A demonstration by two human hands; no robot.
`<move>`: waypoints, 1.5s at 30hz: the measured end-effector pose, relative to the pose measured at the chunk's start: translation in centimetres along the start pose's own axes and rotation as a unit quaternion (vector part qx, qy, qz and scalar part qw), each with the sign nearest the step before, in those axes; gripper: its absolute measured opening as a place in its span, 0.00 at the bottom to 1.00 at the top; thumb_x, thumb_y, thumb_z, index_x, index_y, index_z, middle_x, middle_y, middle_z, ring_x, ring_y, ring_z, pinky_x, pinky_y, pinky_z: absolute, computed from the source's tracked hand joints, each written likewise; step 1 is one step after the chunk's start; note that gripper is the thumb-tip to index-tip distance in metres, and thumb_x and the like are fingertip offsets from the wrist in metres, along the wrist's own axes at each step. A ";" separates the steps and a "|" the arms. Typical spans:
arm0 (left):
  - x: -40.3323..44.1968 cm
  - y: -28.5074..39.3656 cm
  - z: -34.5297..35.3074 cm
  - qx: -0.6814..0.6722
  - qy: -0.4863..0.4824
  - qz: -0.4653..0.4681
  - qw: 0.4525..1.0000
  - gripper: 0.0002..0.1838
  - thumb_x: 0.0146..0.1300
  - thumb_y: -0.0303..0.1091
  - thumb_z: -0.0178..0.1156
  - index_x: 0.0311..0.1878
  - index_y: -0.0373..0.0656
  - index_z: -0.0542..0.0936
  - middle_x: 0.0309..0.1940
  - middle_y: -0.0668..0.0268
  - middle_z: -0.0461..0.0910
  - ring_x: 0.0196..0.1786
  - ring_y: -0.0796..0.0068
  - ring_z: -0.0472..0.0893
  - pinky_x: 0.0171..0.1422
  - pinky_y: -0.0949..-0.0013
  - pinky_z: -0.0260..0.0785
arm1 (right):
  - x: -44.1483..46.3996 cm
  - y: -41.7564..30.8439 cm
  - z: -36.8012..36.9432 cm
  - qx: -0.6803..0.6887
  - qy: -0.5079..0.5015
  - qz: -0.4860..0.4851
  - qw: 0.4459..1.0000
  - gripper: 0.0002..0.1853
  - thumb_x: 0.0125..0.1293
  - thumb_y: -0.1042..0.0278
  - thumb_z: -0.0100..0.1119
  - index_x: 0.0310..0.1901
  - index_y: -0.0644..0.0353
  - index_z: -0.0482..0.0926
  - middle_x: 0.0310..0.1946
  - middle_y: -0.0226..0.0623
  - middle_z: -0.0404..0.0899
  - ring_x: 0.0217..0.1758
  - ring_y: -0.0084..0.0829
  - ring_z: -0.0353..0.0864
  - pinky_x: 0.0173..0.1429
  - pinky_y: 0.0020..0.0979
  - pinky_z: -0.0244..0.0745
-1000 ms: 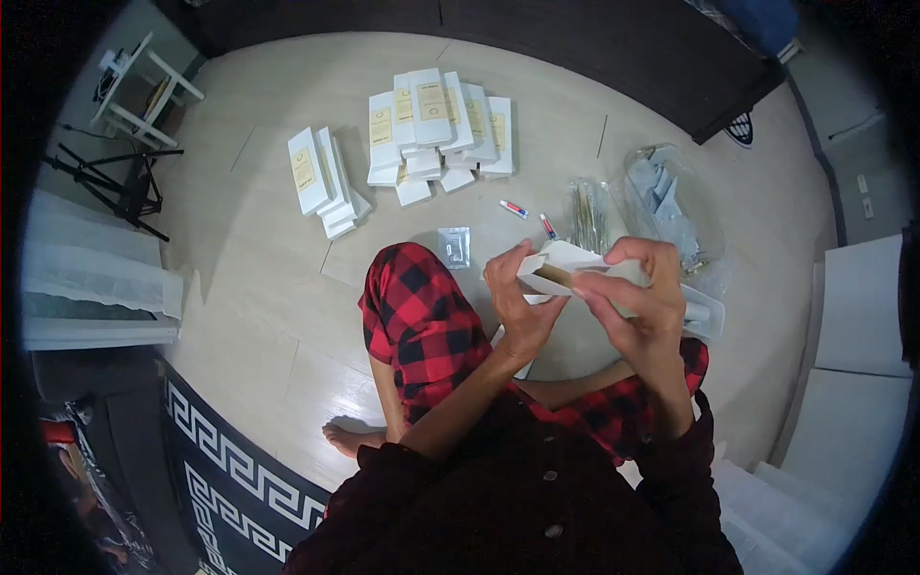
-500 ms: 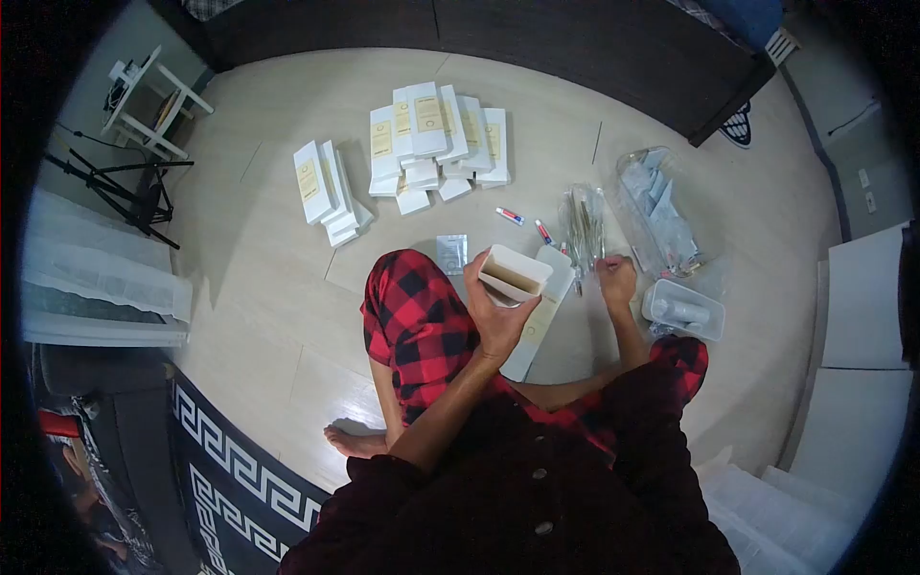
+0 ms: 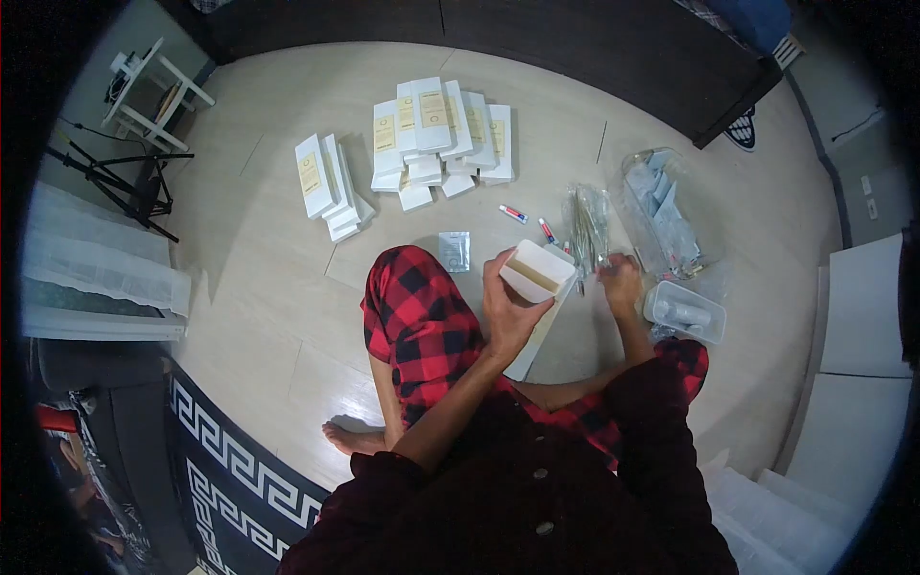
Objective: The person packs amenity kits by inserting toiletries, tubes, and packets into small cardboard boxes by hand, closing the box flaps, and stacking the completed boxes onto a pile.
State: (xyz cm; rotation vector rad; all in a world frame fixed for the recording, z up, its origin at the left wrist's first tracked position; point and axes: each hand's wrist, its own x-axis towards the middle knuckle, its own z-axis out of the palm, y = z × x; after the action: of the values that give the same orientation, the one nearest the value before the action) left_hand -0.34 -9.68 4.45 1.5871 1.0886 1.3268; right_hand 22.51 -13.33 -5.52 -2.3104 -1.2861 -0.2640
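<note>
open white box (image 3: 546, 261): up off the floor, in front of the person, mouth tipped toward the head camera. left hand (image 3: 511, 324) is curled about it, fingers along its outer left side, thumb across the near side; a firm wrap, by our reading. right hand (image 3: 621, 285) is low, just beside the lower end of a clear sleeve of thin sticks (image 3: 589, 222). its fingers look partly bent, but we cannot tell how far they are closed, nor whether they touch or grip anything.

handling, our estimate: we take the box for thin card, so light, fairly stiff along its folds, and easy to dent mid-wall. we would hold it by opposite long sides, close to the corners, with mild pressure; a hard pinch at the rim would likely bow the mouth. smooth faces may slide a little. the sleeve looks limp and slick, its sticks slender and perhaps bendable; we would grip the whole bundle through the film.

hard to make out: the box's floor is in shadow, so we cannot say what lies inside. a long white piece (image 3: 539, 347) behind it is partly covered by box and hand. glare on the film blurs the stick ends.
</note>
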 end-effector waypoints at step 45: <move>-5.0 7.2 1.8 -0.147 -0.230 -0.205 0.940 0.40 0.58 0.39 0.62 0.66 0.32 0.51 0.57 0.44 0.64 0.62 0.50 0.66 0.65 0.61 0.58 | 2.5 -10.3 -19.4 0.225 -0.131 -0.202 0.944 0.14 0.49 0.71 0.67 0.40 0.56 0.82 0.40 0.35 0.81 0.56 0.39 0.73 0.63 0.42 0.59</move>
State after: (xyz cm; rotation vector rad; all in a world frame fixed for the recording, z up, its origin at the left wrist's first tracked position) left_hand 1.91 -16.78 9.34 1.2685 0.8221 0.7458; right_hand 16.43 -16.57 15.48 -1.7235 -1.7401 0.1999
